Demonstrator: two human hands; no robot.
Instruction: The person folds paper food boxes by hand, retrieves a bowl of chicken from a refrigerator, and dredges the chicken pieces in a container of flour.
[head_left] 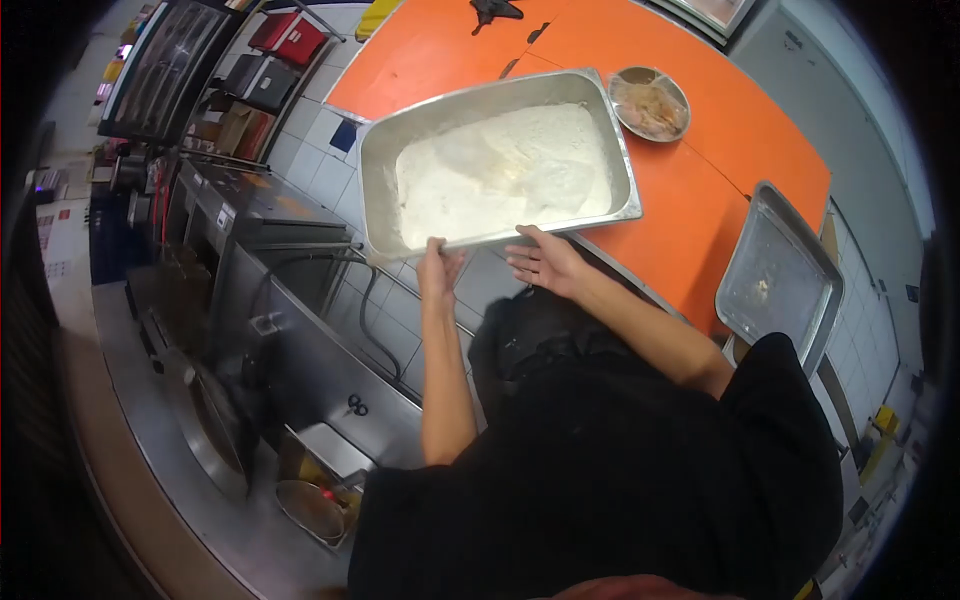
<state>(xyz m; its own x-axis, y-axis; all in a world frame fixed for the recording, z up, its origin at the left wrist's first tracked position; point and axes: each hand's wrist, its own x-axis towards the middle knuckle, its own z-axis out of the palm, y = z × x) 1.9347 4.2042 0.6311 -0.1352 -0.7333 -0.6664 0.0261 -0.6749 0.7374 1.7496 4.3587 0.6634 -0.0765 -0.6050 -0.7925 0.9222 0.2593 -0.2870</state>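
Note:
A deep rectangular metal pan (375, 190) with a layer of white flour-like powder (500, 165) rests on the orange table, its near left part jutting past the edge. The powder has a shallow hollow and a faint yellowish patch near its middle. My left hand (437, 270) grips the pan's near rim, thumb on top and fingers curled below. Farther right along that rim, my right hand (548, 262) has its thumb on the lip, with the fingers somewhat spread underneath against the outer side.
On the orange table (650, 240), a round metal bowl (650, 104) holds pale food under clear plastic. At right sits a shallow metal tray (780, 270). A steel counter (330, 350) with scissors (357, 404) runs along the left. A dark object (495, 12) lies at the table's far end.

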